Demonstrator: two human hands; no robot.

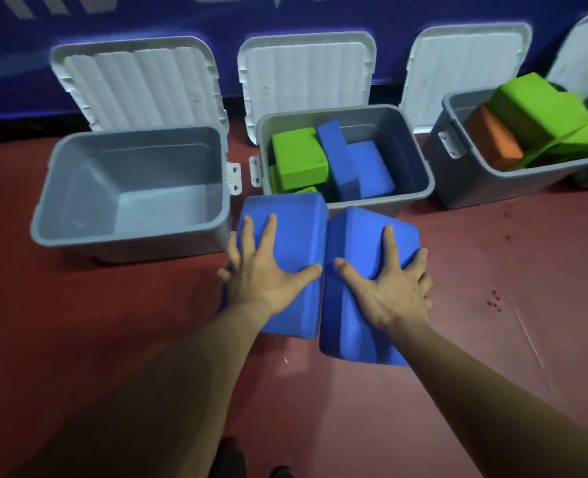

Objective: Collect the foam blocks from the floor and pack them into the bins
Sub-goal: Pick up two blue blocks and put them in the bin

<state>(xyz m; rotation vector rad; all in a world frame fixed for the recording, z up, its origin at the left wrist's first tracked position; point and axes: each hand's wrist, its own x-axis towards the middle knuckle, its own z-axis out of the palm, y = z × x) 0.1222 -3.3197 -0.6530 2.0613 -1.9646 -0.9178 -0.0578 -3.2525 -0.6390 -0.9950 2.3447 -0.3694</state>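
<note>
Head view shows the left hand (266, 270) and right hand (385, 288) each spread wide on top of a block, outer fingers curled round its outer edge. The left blue foam block (296, 232) and right blue foam block (354, 236) touch side by side, long axes pointing ahead. Just beyond their far ends sits the half-filled middle bin (372, 122); the empty left bin (130, 188) lies nearer the left hand.

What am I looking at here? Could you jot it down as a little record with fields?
left hand: grips left blue block
right hand: grips right blue block
left bin: open, nothing seen inside
middle bin: green block, blue blocks inside
right bin: green blocks piled with orange block
lids: all swung open
</note>
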